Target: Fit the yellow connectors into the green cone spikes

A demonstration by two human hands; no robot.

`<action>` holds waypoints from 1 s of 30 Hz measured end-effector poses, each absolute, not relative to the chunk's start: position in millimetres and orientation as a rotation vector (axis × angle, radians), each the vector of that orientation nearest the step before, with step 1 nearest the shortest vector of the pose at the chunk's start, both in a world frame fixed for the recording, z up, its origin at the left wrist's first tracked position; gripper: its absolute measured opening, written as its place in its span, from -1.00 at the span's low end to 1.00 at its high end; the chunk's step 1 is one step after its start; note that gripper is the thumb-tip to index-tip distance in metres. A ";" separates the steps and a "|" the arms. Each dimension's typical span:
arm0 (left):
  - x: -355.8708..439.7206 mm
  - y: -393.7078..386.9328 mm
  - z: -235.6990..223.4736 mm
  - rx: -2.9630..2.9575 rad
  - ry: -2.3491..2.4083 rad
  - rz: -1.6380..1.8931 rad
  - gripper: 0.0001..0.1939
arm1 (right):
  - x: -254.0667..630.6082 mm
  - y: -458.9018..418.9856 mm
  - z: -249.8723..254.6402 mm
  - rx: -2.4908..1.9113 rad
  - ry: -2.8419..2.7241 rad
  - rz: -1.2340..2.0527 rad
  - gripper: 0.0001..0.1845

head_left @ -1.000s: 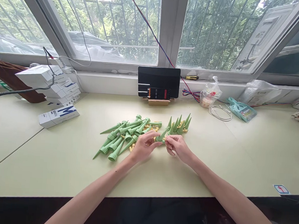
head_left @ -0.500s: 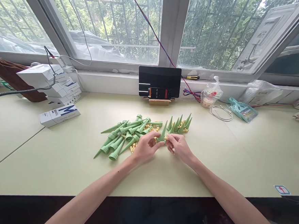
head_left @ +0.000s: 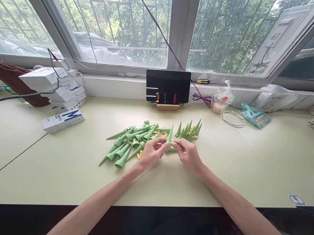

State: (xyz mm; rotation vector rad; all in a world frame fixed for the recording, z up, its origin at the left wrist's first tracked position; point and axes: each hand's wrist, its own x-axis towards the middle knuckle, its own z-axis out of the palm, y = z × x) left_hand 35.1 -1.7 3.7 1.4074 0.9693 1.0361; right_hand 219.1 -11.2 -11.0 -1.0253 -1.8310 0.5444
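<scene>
My left hand (head_left: 151,153) is closed around the base of a green plastic watering spike (head_left: 170,134), whose tip points up. From the other side, my right hand (head_left: 190,155) pinches a small yellow valve piece (head_left: 172,143) against the spike's lower part; fingers hide where the two meet. Left of my hands lies a loose pile of green spikes (head_left: 122,148) with ribbed caps, with small yellow pieces (head_left: 139,154) among them. Just beyond my right hand, several spikes (head_left: 190,133) stand upright in a group, with yellow pieces attached at their bases.
A phone (head_left: 168,98) showing a timer leans on a black screen (head_left: 168,80) at the back. White boxes (head_left: 63,121) sit at left. At back right are a tied plastic bag (head_left: 222,98), a coiled white cable (head_left: 232,119) and a teal packet (head_left: 255,115).
The held spike has shifted slightly left and stands straighter. My right hand has turned a little, its fingers now pressing the yellow piece closer to the spike.
</scene>
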 end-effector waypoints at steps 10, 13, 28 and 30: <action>32.9 -1.3 1.3 1.474 0.935 1.022 -0.67 | 220.4 -10.1 -14.0 -1.003 -1.867 0.530 -0.75; 32.1 -0.3 -1.4 1.496 0.947 1.037 -0.69 | 219.7 -10.4 -14.2 -1.031 -1.838 0.580 -0.74; 31.2 4.3 -10.3 1.574 0.918 1.088 -0.68 | 218.7 -12.5 -3.4 -1.008 -1.430 1.360 -0.59; 31.7 5.0 -10.1 1.589 0.887 1.103 -0.70 | 219.5 -10.5 -4.2 -0.964 -1.380 1.454 -0.59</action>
